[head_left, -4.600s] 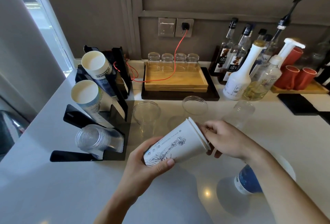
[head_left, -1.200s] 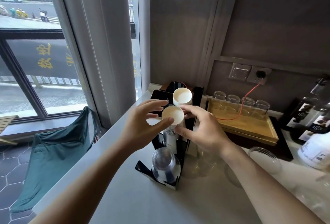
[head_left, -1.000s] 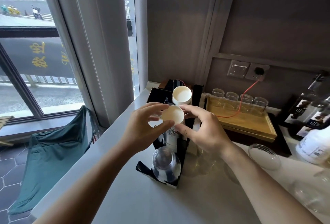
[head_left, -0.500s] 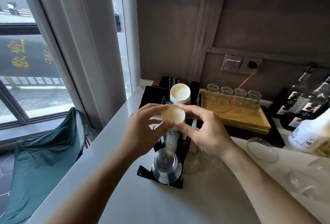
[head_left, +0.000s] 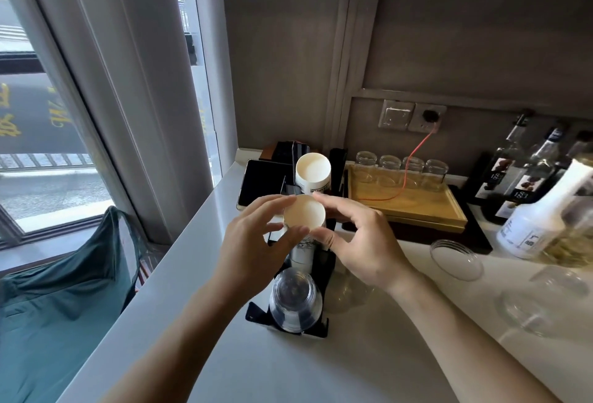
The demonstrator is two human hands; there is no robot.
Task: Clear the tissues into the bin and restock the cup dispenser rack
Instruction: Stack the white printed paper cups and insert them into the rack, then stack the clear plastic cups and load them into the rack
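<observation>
A black cup dispenser rack (head_left: 322, 280) stands on the white counter, seen end-on. Its top slot holds a white paper cup stack (head_left: 313, 171), its bottom slot a clear plastic cup stack (head_left: 295, 303). In the middle slot sits a printed white paper cup stack (head_left: 304, 217), base towards me. My left hand (head_left: 253, 245) grips its left side and my right hand (head_left: 359, 239) its right side, fingertips on the rim of the base. No tissues are in view.
Loose clear plastic cups (head_left: 455, 258) lie on the counter (head_left: 288, 370) to the right. A wooden tray (head_left: 407, 206) with upturned glasses and a red cable sits behind. Syrup bottles (head_left: 539, 210) stand far right. A green bin bag (head_left: 61, 322) hangs below the counter's left edge.
Since the first frame the printed cup stack has gone from my hands over the counter into the rack's middle slot. Over the last second both hands stay on it.
</observation>
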